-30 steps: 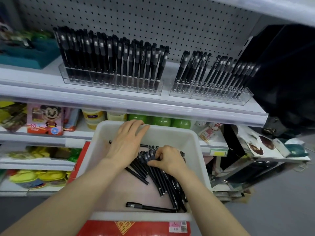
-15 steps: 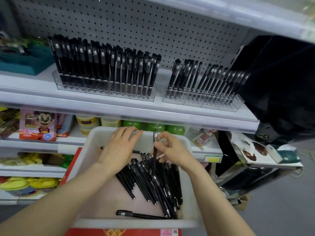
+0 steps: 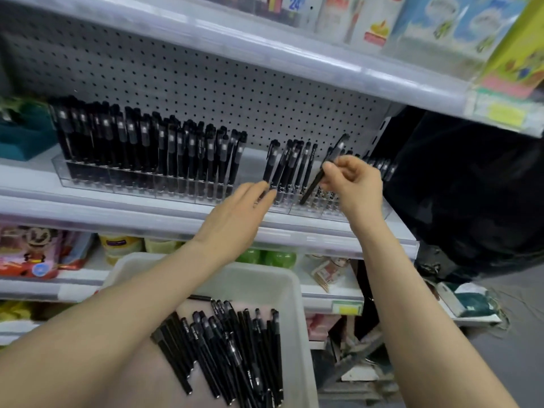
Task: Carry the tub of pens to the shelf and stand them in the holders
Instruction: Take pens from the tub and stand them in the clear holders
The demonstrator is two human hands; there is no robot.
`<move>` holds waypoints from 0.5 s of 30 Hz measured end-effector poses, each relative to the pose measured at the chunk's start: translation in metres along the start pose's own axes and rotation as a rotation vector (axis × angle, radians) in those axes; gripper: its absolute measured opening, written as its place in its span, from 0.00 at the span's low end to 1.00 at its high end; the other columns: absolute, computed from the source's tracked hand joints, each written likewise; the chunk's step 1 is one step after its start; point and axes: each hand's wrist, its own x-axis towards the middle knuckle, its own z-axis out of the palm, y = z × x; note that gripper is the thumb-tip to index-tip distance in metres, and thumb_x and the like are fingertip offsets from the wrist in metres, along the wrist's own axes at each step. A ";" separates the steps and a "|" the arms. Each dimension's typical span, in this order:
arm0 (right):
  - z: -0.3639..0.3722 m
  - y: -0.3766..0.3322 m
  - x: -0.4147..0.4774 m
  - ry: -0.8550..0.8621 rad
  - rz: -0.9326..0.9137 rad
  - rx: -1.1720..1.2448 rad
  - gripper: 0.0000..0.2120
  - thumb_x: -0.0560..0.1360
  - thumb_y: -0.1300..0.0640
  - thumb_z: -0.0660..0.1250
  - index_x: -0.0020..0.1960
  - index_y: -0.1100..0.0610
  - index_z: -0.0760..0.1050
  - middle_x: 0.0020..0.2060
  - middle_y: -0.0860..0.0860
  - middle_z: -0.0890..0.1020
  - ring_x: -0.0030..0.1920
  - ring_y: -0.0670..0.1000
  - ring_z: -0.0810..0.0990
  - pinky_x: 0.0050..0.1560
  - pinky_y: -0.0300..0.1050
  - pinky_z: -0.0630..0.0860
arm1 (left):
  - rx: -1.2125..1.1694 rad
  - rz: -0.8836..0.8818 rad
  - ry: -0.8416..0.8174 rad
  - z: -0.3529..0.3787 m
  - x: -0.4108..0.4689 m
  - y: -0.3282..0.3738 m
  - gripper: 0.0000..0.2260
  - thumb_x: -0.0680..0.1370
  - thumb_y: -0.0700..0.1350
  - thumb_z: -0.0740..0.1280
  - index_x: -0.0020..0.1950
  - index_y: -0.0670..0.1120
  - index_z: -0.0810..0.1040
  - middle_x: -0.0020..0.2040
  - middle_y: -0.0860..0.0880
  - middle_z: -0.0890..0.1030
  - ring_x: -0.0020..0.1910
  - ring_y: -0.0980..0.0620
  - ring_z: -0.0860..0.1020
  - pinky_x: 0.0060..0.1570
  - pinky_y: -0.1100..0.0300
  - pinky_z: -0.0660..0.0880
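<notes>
Above the right holder (image 3: 297, 209), the thumb and fingers (image 3: 338, 167) of the right hand (image 3: 353, 187) pinch one black pen (image 3: 318, 179) at mid-barrel — tilted, its lower tip down among the standing pens (image 3: 294, 163) in that holder. At the holder's left end, the left hand (image 3: 235, 210) reaches with fingers (image 3: 263, 191) straight and close together, tips touching the outermost pens. Left of the holder stands a fuller second holder (image 3: 132, 184) on the same shelf (image 3: 147, 219); below it — under both forearms — the white tub (image 3: 294, 290) holds loose pens (image 3: 229, 348).

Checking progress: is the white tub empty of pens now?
No, a heap of black pens lies on the floor of the white tub.
</notes>
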 end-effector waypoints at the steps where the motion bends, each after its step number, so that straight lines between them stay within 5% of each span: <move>1: 0.001 -0.003 0.006 0.047 -0.016 0.010 0.02 0.77 0.58 0.69 0.46 0.55 0.78 0.36 0.54 0.84 0.35 0.47 0.84 0.44 0.44 0.83 | 0.012 -0.007 -0.003 0.001 0.007 0.001 0.37 0.68 0.31 0.73 0.75 0.40 0.64 0.72 0.42 0.67 0.70 0.44 0.66 0.59 0.54 0.75; 4: 0.010 -0.005 0.021 0.118 -0.045 0.024 0.04 0.78 0.58 0.69 0.46 0.51 0.76 0.38 0.51 0.84 0.35 0.45 0.84 0.43 0.40 0.81 | 0.043 -0.016 -0.003 0.008 0.019 0.001 0.34 0.69 0.31 0.72 0.74 0.38 0.66 0.71 0.42 0.70 0.69 0.44 0.68 0.62 0.55 0.72; 8: 0.029 0.004 0.030 0.090 -0.077 -0.071 0.00 0.77 0.56 0.69 0.48 0.51 0.78 0.38 0.47 0.84 0.39 0.49 0.85 0.49 0.51 0.82 | 0.045 -0.011 0.011 0.014 0.020 -0.001 0.31 0.63 0.30 0.76 0.66 0.36 0.75 0.60 0.42 0.78 0.60 0.42 0.75 0.51 0.55 0.78; 15: 0.053 0.033 0.026 -0.038 -0.025 -0.306 0.11 0.77 0.52 0.68 0.55 0.57 0.81 0.41 0.52 0.85 0.43 0.53 0.84 0.52 0.53 0.80 | 0.001 -0.036 -0.023 0.014 0.022 0.000 0.30 0.68 0.29 0.70 0.71 0.37 0.70 0.65 0.42 0.74 0.66 0.42 0.69 0.56 0.53 0.76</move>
